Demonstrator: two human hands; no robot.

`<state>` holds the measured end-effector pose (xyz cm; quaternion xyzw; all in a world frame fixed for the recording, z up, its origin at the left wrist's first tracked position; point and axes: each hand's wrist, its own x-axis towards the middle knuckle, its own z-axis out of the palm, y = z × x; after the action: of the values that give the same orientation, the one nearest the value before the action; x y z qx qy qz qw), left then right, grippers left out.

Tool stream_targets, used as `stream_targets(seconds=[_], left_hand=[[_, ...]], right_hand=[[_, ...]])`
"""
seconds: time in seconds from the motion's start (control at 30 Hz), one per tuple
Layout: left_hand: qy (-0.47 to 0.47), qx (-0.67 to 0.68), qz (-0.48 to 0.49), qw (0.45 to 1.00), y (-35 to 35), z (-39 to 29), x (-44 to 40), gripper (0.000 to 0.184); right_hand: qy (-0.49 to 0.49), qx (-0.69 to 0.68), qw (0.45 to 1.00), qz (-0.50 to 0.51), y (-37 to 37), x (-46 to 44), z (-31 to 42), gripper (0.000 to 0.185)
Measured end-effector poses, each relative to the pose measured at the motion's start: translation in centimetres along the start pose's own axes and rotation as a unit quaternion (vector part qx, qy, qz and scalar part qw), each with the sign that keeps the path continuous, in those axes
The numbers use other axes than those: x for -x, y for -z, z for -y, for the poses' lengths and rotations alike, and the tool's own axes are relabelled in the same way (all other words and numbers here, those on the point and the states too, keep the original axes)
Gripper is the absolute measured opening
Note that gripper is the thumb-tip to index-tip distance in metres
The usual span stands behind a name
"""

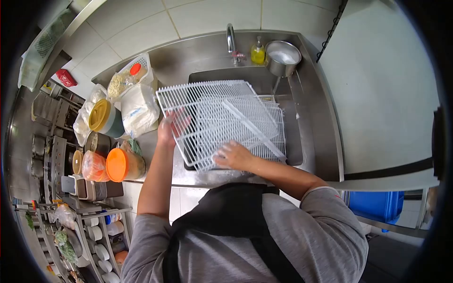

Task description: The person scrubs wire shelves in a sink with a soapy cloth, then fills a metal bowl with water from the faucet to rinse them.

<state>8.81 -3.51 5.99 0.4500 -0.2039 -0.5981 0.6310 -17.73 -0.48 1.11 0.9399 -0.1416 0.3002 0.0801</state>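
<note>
Left hand [171, 126] clamps the white wire rack [214, 125] at its left edge; right hand [233, 156] curls on the near side, hold unclear.

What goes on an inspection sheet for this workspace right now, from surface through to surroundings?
Surface: metal counter with a sink.
Job's things: white wire racks, at least two, overlapping above the sink.
Clutter: orange-lidded tub, yellow-lidded container and white bag left; soap bottle beside metal pot.
Grips: left grip at a rack's left edge, fingers behind wires; right grip curled on the near part.
Cables: nothing seen for certain.
Surroundings: tiled wall; blue container right.
</note>
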Motion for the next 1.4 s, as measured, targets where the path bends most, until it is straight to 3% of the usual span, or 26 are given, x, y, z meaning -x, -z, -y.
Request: stream_targets(seconds=[0.07, 0.13, 0.17, 0.2, 0.23, 0.3, 0.4, 0.47, 0.5, 0.53, 0.7, 0.8, 0.9, 0.93, 0.97, 1.0, 1.03, 1.07, 1.1, 1.13, 1.17, 1.23, 1.27, 1.3, 1.37, 1.4], left_hand=[[-0.019, -0.018, 0.018, 1.000, 0.5, 0.9, 0.7, 0.044], [-0.022, -0.041, 0.030, 0.998, 1.1, 1.5, 0.8, 0.052], [-0.012, -0.043, 0.024, 0.999, 1.4, 1.8, 0.7, 0.057], [-0.003, -0.036, 0.010, 0.999, 1.3, 2.0, 0.9, 0.054], [0.012, -0.034, 0.017, 0.999, 1.3, 2.1, 0.8, 0.053], [-0.014, -0.043, 0.024, 0.999, 1.7, 3.0, 0.4, 0.054], [-0.010, -0.052, 0.056, 0.997, 0.9, 3.0, 0.9, 0.064], [-0.005, -0.048, 0.047, 0.998, -0.4, 2.4, 1.2, 0.066], [0.053, -0.033, 0.042, 0.997, -0.3, 2.2, 1.2, 0.067], [0.028, -0.044, 0.042, 0.998, -0.7, 2.2, 1.2, 0.069], [-0.012, -0.031, 0.089, 0.995, -3.6, 2.1, 1.1, 0.071], [0.010, -0.036, 0.085, 0.996, -5.6, 1.7, 0.6, 0.070], [0.033, -0.044, 0.096, 0.994, -6.2, 1.7, -0.1, 0.070], [0.031, -0.041, 0.097, 0.994, -6.5, 1.7, -0.3, 0.070], [0.029, -0.038, 0.101, 0.994, -6.9, 1.6, -0.5, 0.071], [0.044, -0.053, 0.104, 0.992, -7.2, 1.5, -0.7, 0.071], [0.046, -0.055, 0.109, 0.991, -7.4, 1.5, -0.9, 0.071], [0.057, -0.077, 0.094, 0.991, -7.6, 1.6, -1.0, 0.072], [0.065, -0.099, 0.079, 0.990, -7.7, 1.6, -1.1, 0.072], [0.073, -0.094, 0.077, 0.990, -7.3, 2.0, -1.3, 0.068], [0.074, -0.096, 0.079, 0.990, -8.0, 1.7, -1.1, 0.068], [0.066, -0.133, 0.116, 0.982, -9.8, 1.0, -1.1, 0.057], [0.065, -0.152, 0.089, 0.982, -9.3, 1.5, -1.6, 0.056], [0.064, -0.151, 0.091, 0.982, -8.7, 1.7, -1.6, 0.056], [0.061, -0.108, 0.102, 0.987, -7.9, 2.0, -1.3, 0.056], [0.054, -0.110, 0.129, 0.984, -8.4, 1.7, -1.0, 0.058]], right_hand=[[0.011, -0.145, 0.972, 0.186, 1.3, -0.5, -1.8, 0.022], [-0.128, -0.128, 0.961, 0.211, 0.8, 0.1, -8.9, 0.020], [-0.181, -0.248, 0.948, 0.087, -1.3, 1.8, -14.8, 0.018], [-0.304, -0.158, 0.939, -0.040, 0.0, 1.3, -19.7, 0.018], [-0.499, -0.123, 0.855, -0.072, 2.4, -0.7, -23.3, 0.023], [-0.426, 0.102, 0.862, -0.255, -1.1, 2.0, -36.4, 0.032], [-0.590, 0.127, 0.787, 0.127, -1.0, 3.8, -48.3, 0.032], [-0.614, 0.070, 0.747, 0.245, -2.8, 6.1, -52.3, 0.029], [-0.609, 0.067, 0.742, 0.272, -3.2, 6.5, -52.9, 0.029], [-0.604, 0.068, 0.740, 0.288, -3.4, 6.7, -53.5, 0.030], [-0.597, 0.052, 0.762, 0.247, -1.6, 5.6, -53.5, 0.033], [-0.611, -0.019, 0.789, 0.057, 1.2, 3.8, -49.8, 0.036], [-0.598, -0.186, 0.748, -0.218, -0.6, 1.6, -40.5, 0.041], [-0.578, -0.279, 0.740, -0.201, 0.3, -1.8, -33.8, 0.040], [-0.430, -0.289, 0.835, -0.185, -2.2, -2.4, -30.1, 0.026], [-0.365, -0.405, 0.784, -0.296, -6.4, -4.1, -24.9, 0.023], [-0.249, -0.396, 0.797, -0.383, -7.8, -7.5, -19.7, 0.026], [-0.122, -0.389, 0.875, -0.260, -5.6, -9.6, -17.4, 0.031], [-0.086, -0.232, 0.932, -0.266, -5.4, -11.1, -15.4, 0.038], [-0.066, -0.171, 0.939, -0.290, -5.2, -12.2, -15.7, 0.039], [-0.108, -0.231, 0.921, -0.294, -5.1, -13.3, -17.3, 0.035], [-0.385, -0.212, 0.833, -0.336, -6.9, -14.6, -17.3, 0.034], [-0.361, -0.195, 0.855, -0.317, -5.9, -14.9, -15.8, 0.036], [-0.213, -0.210, 0.901, -0.313, -5.0, -14.7, -14.8, 0.038], [-0.209, -0.247, 0.902, -0.286, -5.6, -13.1, -15.8, 0.040], [-0.256, -0.208, 0.902, -0.279, -5.5, -11.4, -17.1, 0.038]])
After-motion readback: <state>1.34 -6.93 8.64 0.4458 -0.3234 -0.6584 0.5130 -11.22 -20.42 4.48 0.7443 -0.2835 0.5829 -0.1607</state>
